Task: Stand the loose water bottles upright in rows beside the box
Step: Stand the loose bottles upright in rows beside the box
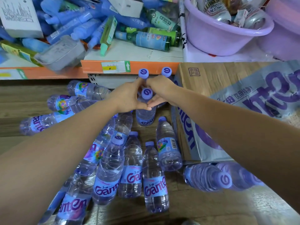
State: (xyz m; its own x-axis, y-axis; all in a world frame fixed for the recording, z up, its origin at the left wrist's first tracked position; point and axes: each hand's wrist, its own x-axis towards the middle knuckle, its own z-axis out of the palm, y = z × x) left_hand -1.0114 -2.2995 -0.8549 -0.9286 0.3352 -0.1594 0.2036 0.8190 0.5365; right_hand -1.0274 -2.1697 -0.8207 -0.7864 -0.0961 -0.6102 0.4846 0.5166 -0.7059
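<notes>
Three water bottles with purple caps stand upright beside the cardboard box (211, 82): two at the back (143, 73) (166, 71) and one in front (147, 95). My left hand (128, 96) and my right hand (159, 90) curl round the front upright bottle from either side. The thumbs meet on its near shoulder, and the fingertips meet behind its cap, near the necks of the back pair. Several loose bottles (131, 164) lie on the wooden floor (32, 101) below and left of my arms. One more loose bottle (209, 177) lies at the box's near corner.
An orange-edged shelf (129, 66) piled with blue and green bottles and cartons runs along the back. Two purple plastic basins (227, 38) with cans sit at the back right, above the box. A tilted clear plastic container (60, 54) overhangs the shelf edge.
</notes>
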